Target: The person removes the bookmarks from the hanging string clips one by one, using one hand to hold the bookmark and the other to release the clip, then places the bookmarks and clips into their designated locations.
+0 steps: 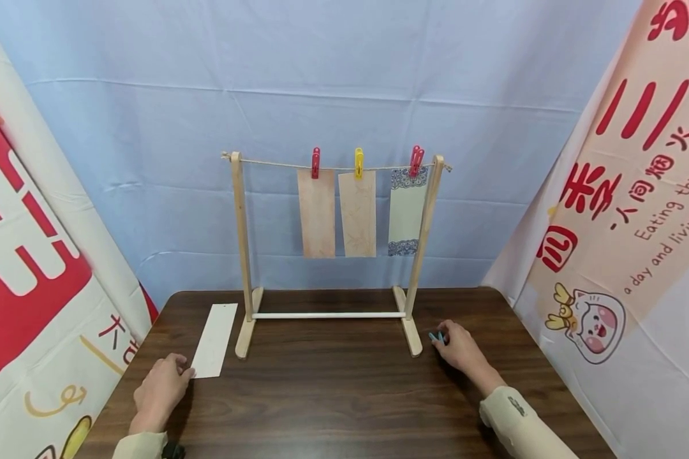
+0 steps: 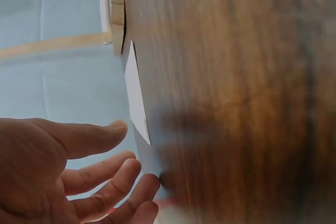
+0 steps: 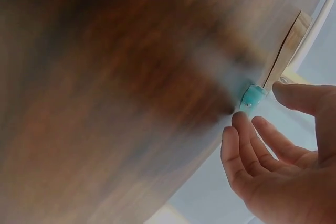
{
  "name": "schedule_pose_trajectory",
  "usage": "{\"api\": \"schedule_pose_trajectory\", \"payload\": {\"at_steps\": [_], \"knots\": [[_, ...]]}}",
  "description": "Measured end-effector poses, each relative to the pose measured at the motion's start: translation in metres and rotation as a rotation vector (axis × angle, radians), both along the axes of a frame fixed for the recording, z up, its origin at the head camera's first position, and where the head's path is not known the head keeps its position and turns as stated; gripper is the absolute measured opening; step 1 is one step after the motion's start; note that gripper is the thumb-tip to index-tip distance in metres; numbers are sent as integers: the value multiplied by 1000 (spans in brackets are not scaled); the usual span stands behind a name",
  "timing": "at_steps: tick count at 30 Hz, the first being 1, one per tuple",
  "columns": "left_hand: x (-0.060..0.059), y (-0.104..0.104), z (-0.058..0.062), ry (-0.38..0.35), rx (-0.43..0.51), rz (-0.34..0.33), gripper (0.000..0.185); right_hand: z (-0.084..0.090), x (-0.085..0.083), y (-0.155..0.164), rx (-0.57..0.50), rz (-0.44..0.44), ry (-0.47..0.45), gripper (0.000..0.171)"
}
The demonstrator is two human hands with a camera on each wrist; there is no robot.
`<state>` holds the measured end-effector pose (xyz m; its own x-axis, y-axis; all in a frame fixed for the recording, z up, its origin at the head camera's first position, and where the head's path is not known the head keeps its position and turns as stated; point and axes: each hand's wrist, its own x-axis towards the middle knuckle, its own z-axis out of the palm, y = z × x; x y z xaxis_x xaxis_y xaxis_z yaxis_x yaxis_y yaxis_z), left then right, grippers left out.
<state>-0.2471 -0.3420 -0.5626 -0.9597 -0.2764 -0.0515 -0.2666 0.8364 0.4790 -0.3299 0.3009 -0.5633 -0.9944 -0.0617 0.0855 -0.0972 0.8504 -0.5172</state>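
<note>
A white paper strip (image 1: 215, 339) lies flat on the dark wooden table (image 1: 333, 395), beside the left foot of a small wooden drying rack (image 1: 242, 242). My left hand (image 1: 180, 366) rests at the strip's near end with fingers relaxed; in the left wrist view the left hand (image 2: 126, 150) is spread just short of the strip (image 2: 136, 98). A teal clothes peg (image 1: 436, 336) lies by the rack's right foot. My right hand (image 1: 443, 335) reaches it; in the right wrist view the right hand (image 3: 262, 108) has straight fingers at the peg (image 3: 253, 96), with no grip visible.
On the rack's string hang three paper strips: two tan ones under a red peg (image 1: 316, 162) and a yellow peg (image 1: 358, 162), and a blue-patterned one under a red peg (image 1: 416, 160). Cloth banners close in the left, right and back.
</note>
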Motion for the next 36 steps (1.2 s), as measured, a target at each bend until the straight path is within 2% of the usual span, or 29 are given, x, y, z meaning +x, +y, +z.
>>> {"api": "schedule_pose_trajectory", "payload": {"at_steps": [3, 7, 13, 22, 36], "knots": [[3, 1, 2, 6, 4, -2, 42, -1, 1, -1, 2, -12, 23, 35], [6, 4, 2, 49, 7, -1, 47, -3, 2, -3, 4, -13, 67, 33], [9, 8, 2, 95, 6, 3, 49, 0, 5, -8, 4, 0, 137, 37], [9, 16, 2, 200, 110, -48, 45, 5, 8, -15, 2, 4, 163, 40], [14, 28, 5, 230, 171, -75, 46, 8, 7, -24, -65, 38, 196, 39]]}}
